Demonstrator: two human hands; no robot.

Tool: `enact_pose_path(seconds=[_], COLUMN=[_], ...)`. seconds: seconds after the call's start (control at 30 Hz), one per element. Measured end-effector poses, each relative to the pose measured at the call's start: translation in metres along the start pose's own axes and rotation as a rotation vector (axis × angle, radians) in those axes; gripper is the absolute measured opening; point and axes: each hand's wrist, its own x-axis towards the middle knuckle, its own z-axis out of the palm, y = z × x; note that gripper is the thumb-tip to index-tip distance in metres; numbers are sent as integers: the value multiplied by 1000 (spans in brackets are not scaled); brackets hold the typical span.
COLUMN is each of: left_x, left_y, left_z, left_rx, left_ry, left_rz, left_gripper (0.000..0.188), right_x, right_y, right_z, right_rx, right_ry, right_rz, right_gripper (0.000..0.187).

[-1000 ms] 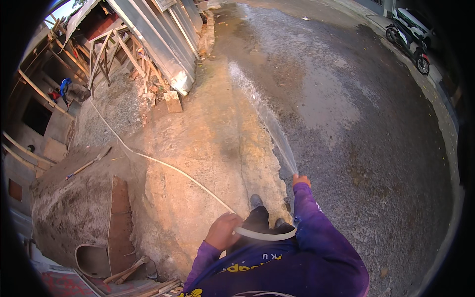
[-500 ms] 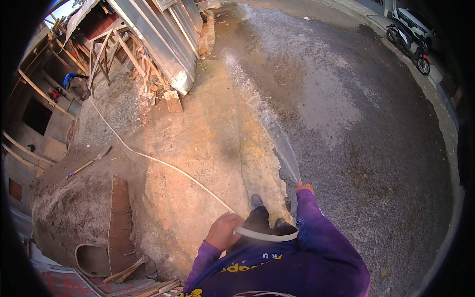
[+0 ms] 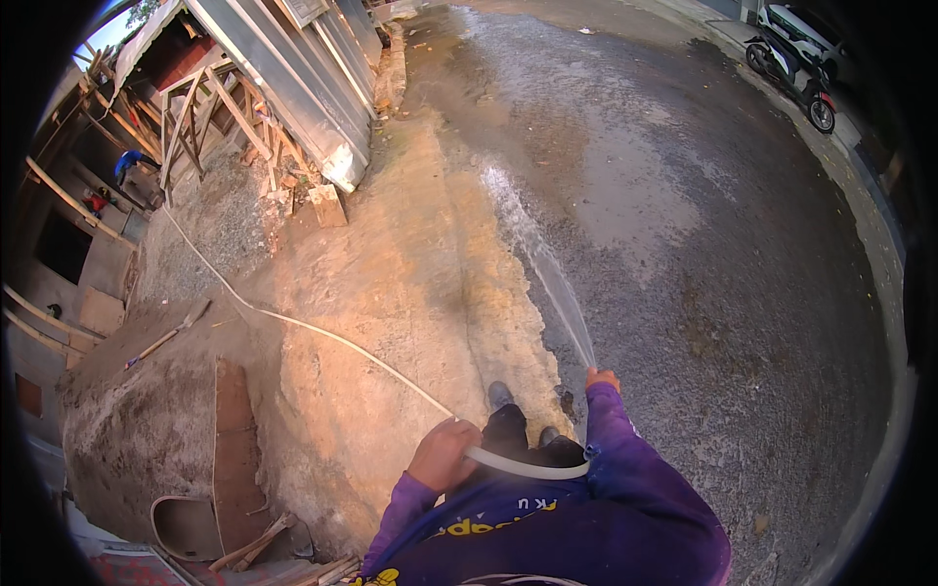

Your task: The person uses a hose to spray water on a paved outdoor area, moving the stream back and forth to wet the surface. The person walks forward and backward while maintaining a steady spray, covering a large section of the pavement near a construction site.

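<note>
A pale hose [image 3: 532, 470] bends across in front of my body. My left hand [image 3: 447, 455] is closed around it at the lower middle, and from there its long run leads over the concrete to the far left. My right hand [image 3: 603, 378], arm stretched forward, is closed at the hose's outlet end; the end itself is hidden by the fingers. A fan of water [image 3: 547, 269] shoots from that hand, forward and to the left, landing along the border between the tan concrete strip [image 3: 391, 264] and the dark wet asphalt [image 3: 703, 322].
At left lie a sand heap [image 3: 137, 420], a shovel [image 3: 171, 332], an upright board [image 3: 234, 449] and a tub [image 3: 186, 527]. Metal sheeting [image 3: 293, 88] and a timber frame [image 3: 186, 127] stand beyond. A person in blue [image 3: 134, 161] bends far left. A motorcycle [image 3: 796, 83] is parked far right.
The water now lands nearer to me, its far end drawn back along the concrete edge. The view has shifted slightly. Both hands keep their hold on the hose.
</note>
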Motion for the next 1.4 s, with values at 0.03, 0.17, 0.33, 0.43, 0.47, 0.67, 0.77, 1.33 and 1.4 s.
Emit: enact_pose_path(seconds=[0.03,0.17,0.33,0.43,0.47,0.67,0.77,1.33,1.4], left_x=[0,-3,-7,-8,-8,-8,-8,-15,-15], left_y=[0,-3,-2,-2,-2,1,-1,-4,-4], left_z=[0,4,7,7,7,4,5,4,3], left_rx=[-5,-2,-2,-9,-13,0,-1,3,3], left_ry=[-6,-23,21,17,14,7,11,43,47], left_rz=[1,-31,-20,-30,-32,-55,-35,-28,-26], left_gripper=[25,24,22,23,23,24,24,20,20], right_x=[3,-7,-4,0,3,2,-1,-10,-9], right_y=[2,-4,-5,-6,-6,-11,-14,-37,-38], right_z=[1,-5,0,3,5,3,0,-2,-2], right_rx=[6,39,35,44,39,42,56,60,63], right_ry=[13,23,50,53,55,59,51,50,54], right_rz=[0,-30,-65,-56,-58,-103,-116,-113,-121], right_gripper=[57,54,54,54,54,54,54,54,53])
